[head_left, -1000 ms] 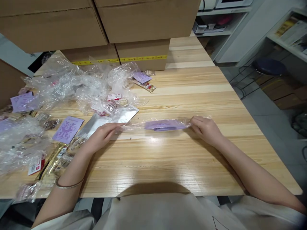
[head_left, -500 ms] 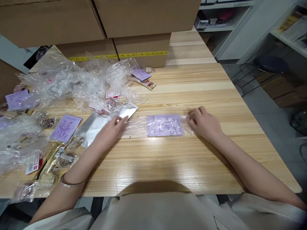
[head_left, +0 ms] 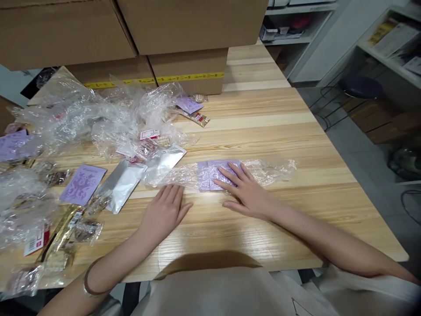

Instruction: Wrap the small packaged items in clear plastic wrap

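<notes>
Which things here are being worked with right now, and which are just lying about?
In use:
- purple packet in clear wrap, under the right hand
- left hand, flat near the wrap

Apparently just lying about:
- silver pouches
- uncovered purple packet
- crumpled plastic
- cardboard boxes
- stool

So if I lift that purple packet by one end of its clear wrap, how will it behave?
The purple packet would probably droop and swing, since the clear wrap beyond both its ends looks thin and crumpled. It's likely light, lying nearly flat under your right hand. The wrap's shiny surface may feel slippery.
</notes>
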Tool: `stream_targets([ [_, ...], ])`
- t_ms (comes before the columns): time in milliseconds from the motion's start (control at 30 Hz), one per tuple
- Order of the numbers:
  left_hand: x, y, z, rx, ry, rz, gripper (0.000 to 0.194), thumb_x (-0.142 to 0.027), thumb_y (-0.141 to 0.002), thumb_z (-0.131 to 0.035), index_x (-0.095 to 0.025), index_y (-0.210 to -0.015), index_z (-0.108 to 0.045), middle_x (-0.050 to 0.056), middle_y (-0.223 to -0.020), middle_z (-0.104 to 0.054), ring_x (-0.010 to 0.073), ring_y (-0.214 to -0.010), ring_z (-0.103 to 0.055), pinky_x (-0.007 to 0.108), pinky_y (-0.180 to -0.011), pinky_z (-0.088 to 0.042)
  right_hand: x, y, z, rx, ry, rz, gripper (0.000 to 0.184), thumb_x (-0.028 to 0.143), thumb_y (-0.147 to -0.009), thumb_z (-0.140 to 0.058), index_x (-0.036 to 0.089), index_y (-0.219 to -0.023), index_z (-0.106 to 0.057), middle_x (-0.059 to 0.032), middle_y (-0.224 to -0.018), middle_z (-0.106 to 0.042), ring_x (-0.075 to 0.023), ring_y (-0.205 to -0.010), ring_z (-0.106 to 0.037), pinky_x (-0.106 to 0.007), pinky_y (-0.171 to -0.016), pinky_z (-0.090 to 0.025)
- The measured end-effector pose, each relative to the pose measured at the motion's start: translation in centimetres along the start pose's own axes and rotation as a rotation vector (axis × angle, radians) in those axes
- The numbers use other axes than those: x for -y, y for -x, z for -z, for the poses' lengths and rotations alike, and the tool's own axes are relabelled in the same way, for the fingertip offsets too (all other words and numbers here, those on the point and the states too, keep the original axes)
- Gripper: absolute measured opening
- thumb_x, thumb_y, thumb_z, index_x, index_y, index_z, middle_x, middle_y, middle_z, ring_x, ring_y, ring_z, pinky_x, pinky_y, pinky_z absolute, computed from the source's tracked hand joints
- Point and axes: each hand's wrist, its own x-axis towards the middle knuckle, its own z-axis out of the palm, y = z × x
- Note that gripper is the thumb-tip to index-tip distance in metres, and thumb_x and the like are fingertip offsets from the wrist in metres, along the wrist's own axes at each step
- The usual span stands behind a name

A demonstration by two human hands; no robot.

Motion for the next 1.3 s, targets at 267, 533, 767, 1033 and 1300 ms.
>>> stream_targets([
  [267,-2.9,-3.0,-0.3,0.043,0.259,0.080,0.055,-0.054,-0.100,-0.037,-0.008,-0.123,-0.053,0.022,-0.110,-0.065,0.0365,-0.104,-0.063,0.053,-0.088,-0.051,0.0,0.0,-0.5,-0.045,0.048,0.021,0.066,0.058,-0.096,-0.048,0.029,-0.154,-0.037,-0.0081,-0.164,-0.028,-0.0384,-0.152,-0.013,-0.068,-0.118,-0.014],
  [533,-7.3,-7.1,-3.3,0.024,0.461,-0.083,0.086,-0.068,-0.097,-0.030,-0.007,-0.156,-0.019,0.028,-0.160,-0.025,0.0352,-0.153,-0.016,0.054,-0.120,-0.028,2.9,1.2,2.0,-0.104,0.363,-0.014,0.032,0.026,-0.098,-0.044,0.017,-0.108,-0.073,-0.0150,-0.108,-0.074,-0.0287,-0.093,-0.067,-0.044,-0.080,-0.052],
  [767,-7.1,-7.2,-3.7,0.047,0.425,-0.050,0.078,-0.066,-0.096,-0.038,-0.015,-0.155,-0.031,0.025,-0.162,-0.021,0.0384,-0.153,-0.011,0.060,-0.119,-0.028,5.2,3.6,1.9,-0.067,0.545,-0.382,0.040,0.036,-0.096,-0.043,0.016,-0.076,-0.072,-0.0163,-0.067,-0.067,-0.0250,-0.055,-0.061,-0.035,-0.044,-0.039],
  [1033,-5.8,-7.8,-3.4,0.048,0.372,-0.061,0.071,-0.059,-0.098,-0.041,-0.011,-0.150,-0.038,0.025,-0.162,-0.024,0.0404,-0.153,-0.010,0.062,-0.119,-0.027,-1.3,1.9,1.8,-0.055,0.129,-0.454,0.061,0.060,-0.089,-0.050,0.011,-0.123,-0.066,-0.0233,-0.116,-0.070,-0.0444,-0.115,-0.061,-0.063,-0.100,-0.042],
  [1300,-5.1,-8.8,-3.4,0.036,0.382,-0.210,0.068,-0.056,-0.098,-0.043,-0.008,-0.147,-0.042,0.023,-0.158,-0.034,0.0367,-0.153,-0.016,0.054,-0.123,-0.024,-2.2,0.9,0.9,-0.331,-0.331,-0.270,0.085,0.050,-0.097,-0.044,0.018,-0.161,0.001,-0.0172,-0.164,-0.024,-0.0321,-0.151,-0.025,-0.054,-0.118,-0.031],
])
